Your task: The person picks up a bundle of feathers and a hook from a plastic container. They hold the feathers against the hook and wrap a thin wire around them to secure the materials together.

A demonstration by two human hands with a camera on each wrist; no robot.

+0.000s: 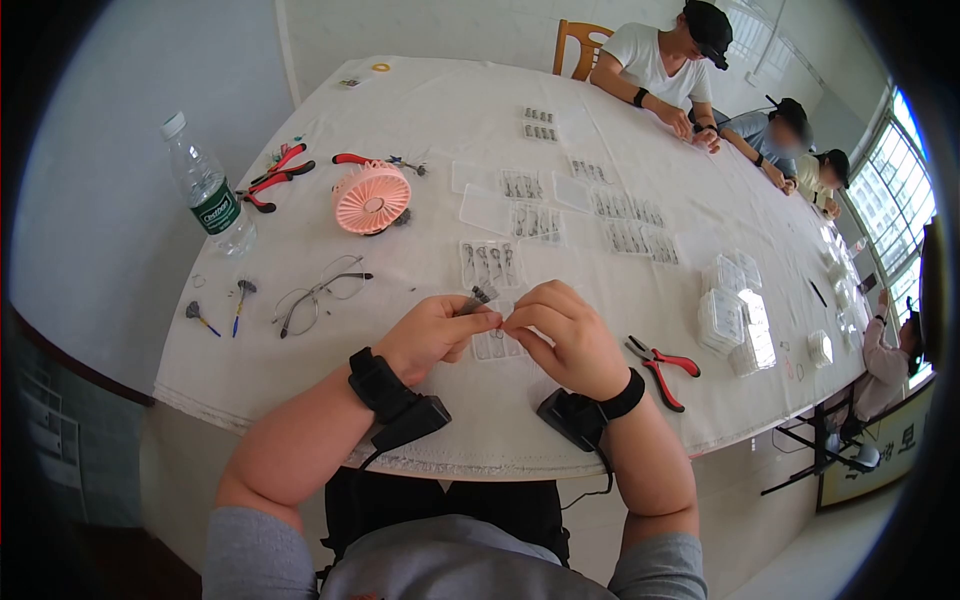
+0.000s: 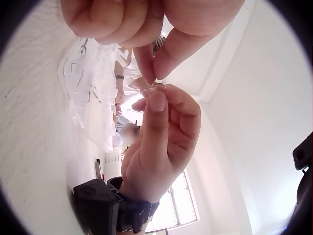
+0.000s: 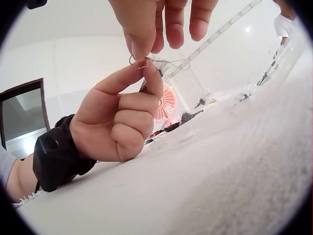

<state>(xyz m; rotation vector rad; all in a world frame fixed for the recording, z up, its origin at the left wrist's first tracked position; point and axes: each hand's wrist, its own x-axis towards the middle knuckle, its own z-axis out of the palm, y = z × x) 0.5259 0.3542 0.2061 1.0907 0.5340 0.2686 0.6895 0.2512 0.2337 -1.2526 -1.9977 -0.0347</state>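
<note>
In the head view my left hand (image 1: pixel 430 332) and right hand (image 1: pixel 570 335) meet above the near part of the table. Between their fingertips is a thin bent wire (image 3: pixel 172 63), with a loop at its end in the right wrist view. Thumb and forefinger of my left hand pinch the wire, the other fingers folded in. My right hand pinches it from the other side. A bundle of dark, fine wire pieces (image 1: pixel 484 293) sticks out behind the left hand's fingers. Under the hands lies a clear box (image 1: pixel 492 347), partly hidden.
Red-handled pliers (image 1: pixel 662 372) lie to the right. A pink fan (image 1: pixel 372 198), eyeglasses (image 1: pixel 318 297) and a water bottle (image 1: pixel 210 190) stand or lie to the left. Clear cases with wire pieces (image 1: pixel 490 262) lie ahead, stacked boxes (image 1: pixel 722 318) at right. Other people sit along the far side.
</note>
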